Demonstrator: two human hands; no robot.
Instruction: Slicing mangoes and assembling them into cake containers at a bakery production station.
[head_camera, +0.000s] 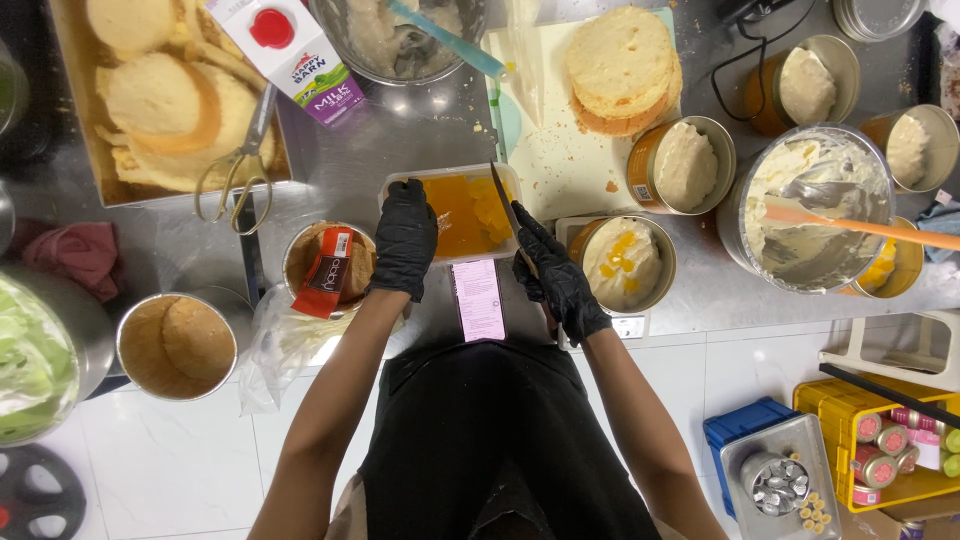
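Both hands wear black gloves. My left hand (404, 240) rests on the left rim of a white rectangular tub (400, 186) filled with orange fruit pieces (466, 215). My right hand (555, 275) is shut on a knife (504, 200) whose blade points into the tub among the fruit. A tin (628, 262) with cream and small orange bits on top stands just right of my right hand. A phone with a pink screen (479, 299) lies below the tub, between my two forearms.
A tray of sponge discs with scissors (238, 180) and a milk carton (298, 55) sit top left. Stacked sponge (622, 65), several cream-filled tins and a cream bowl with an orange spatula (815, 210) lie to the right. Tins with sponge bases (178, 345) stand at left.
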